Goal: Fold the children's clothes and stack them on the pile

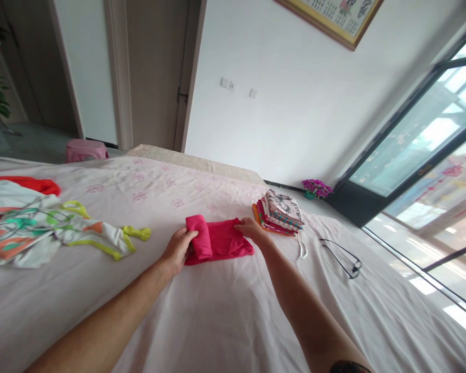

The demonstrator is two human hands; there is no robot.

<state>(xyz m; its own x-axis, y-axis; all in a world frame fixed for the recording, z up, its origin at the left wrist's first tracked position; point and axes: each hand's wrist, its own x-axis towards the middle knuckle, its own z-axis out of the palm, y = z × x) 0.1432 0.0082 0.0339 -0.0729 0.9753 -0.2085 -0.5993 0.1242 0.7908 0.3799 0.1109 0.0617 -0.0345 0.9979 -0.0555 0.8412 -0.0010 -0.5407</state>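
A bright pink-red garment [225,238] lies on the pale sheet in front of me, its left end folded over toward the middle. My left hand [177,249] grips that folded end, thumb on top and fingers tucked beneath. At the far right edge my right hand [250,228] pinches the cloth. Just beyond my right hand sits a stack of folded clothes [281,210], with a printed white piece on top. What kind of garment I hold cannot be made out.
Unfolded clothes [42,228], white with colourful print and yellow trim, lie in a heap at left. Black-framed glasses [349,267] rest on the sheet [217,321] at right, near a white cord [303,246]. Beyond the bed stand a pink stool [86,149] and purple flowers [316,188].
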